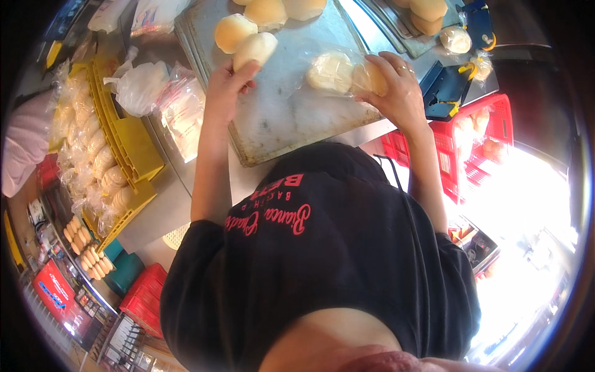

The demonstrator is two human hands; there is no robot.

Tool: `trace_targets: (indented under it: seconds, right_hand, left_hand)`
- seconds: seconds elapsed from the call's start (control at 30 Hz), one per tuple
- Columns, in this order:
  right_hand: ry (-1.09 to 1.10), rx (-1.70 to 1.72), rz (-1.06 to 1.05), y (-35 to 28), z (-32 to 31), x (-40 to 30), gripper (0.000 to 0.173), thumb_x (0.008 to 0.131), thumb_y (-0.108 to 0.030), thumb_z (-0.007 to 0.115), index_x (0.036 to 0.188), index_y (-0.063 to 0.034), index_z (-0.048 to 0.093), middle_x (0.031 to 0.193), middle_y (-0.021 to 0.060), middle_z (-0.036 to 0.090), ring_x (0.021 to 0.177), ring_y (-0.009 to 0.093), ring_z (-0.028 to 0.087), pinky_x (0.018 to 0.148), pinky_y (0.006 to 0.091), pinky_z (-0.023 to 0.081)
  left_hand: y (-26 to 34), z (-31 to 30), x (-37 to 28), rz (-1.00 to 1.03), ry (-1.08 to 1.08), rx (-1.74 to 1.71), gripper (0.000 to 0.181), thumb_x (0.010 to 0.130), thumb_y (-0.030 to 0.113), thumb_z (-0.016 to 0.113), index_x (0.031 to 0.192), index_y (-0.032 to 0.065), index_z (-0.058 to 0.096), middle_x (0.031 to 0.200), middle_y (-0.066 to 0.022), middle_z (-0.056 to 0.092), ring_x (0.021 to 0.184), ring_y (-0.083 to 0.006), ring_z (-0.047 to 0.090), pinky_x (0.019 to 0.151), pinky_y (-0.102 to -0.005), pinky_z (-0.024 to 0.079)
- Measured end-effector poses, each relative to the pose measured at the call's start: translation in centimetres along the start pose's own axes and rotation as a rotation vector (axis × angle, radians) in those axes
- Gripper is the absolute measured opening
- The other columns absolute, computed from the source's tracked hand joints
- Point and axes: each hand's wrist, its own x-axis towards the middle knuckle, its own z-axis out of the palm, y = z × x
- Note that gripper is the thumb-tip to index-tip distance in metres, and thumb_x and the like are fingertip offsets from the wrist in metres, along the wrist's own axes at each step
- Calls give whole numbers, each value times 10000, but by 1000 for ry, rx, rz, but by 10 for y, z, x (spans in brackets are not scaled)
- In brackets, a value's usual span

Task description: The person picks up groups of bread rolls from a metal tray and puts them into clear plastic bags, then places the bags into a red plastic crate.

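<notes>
My left hand [234, 81] grips a pale bread roll [255, 50] over the left side of a worn metal baking tray [297, 111]. Beyond it, several loose rolls [236, 33] sit at the tray's far end. At the right, my right hand [395, 83] is closed around one end of a clear plastic bag [346, 88]. Inside that bag are pale rolls [330, 72], one of them partly covered by my fingers. A ring shows on one right finger.
A yellow crate [135, 144] of bagged bread stands at the left, beside a knotted white bag [142, 86] and a packet of plastic bags [181, 121]. Blue bag-sealing devices [446, 88] with yellow parts sit at the right. Below them is a red crate [446, 162] of bagged bread.
</notes>
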Motion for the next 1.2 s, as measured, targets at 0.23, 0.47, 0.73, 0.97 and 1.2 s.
trace_targets:
  seconds: [0.23,0.47,0.73,0.97,1.2]
  right_hand:
    - [1,22,-2,-2,1,2,695,584,-249,859,1217,-143,592,1233,129,562,1122,346,539,940,430,454]
    - [9,24,-11,-2,0,3,689,578,-248,861,1206,-137,600,1213,130,575,1127,327,538,949,431,447]
    - [27,37,0,-3,1,1,694,575,-250,862,1205,-136,595,1215,123,570,1121,327,542,940,431,451]
    - [26,35,-1,0,2,1,701,579,-249,863,1215,-137,592,1217,126,568,1118,338,541,938,431,454]
    - [19,54,-5,1,2,2,701,587,-254,859,1223,-134,590,1219,131,568,1123,336,538,947,434,447]
  left_hand:
    - [8,-6,-9,-55,-45,-658,674,923,623,436,1237,35,539,904,-172,671,638,-156,568,523,-238,408]
    - [-4,-19,-2,-115,21,45,685,925,653,388,1231,57,529,847,-123,658,641,-162,580,506,-242,401]
    - [8,-11,-2,-172,-166,-576,677,923,666,366,1242,87,510,924,-103,640,647,-201,586,484,-250,389]
    - [7,-9,-3,-197,-74,-471,654,915,646,414,1239,88,521,909,-91,636,674,-188,588,497,-245,396]
    - [8,-14,0,129,101,721,553,728,389,794,1135,65,608,964,-75,648,860,-209,624,777,-320,498]
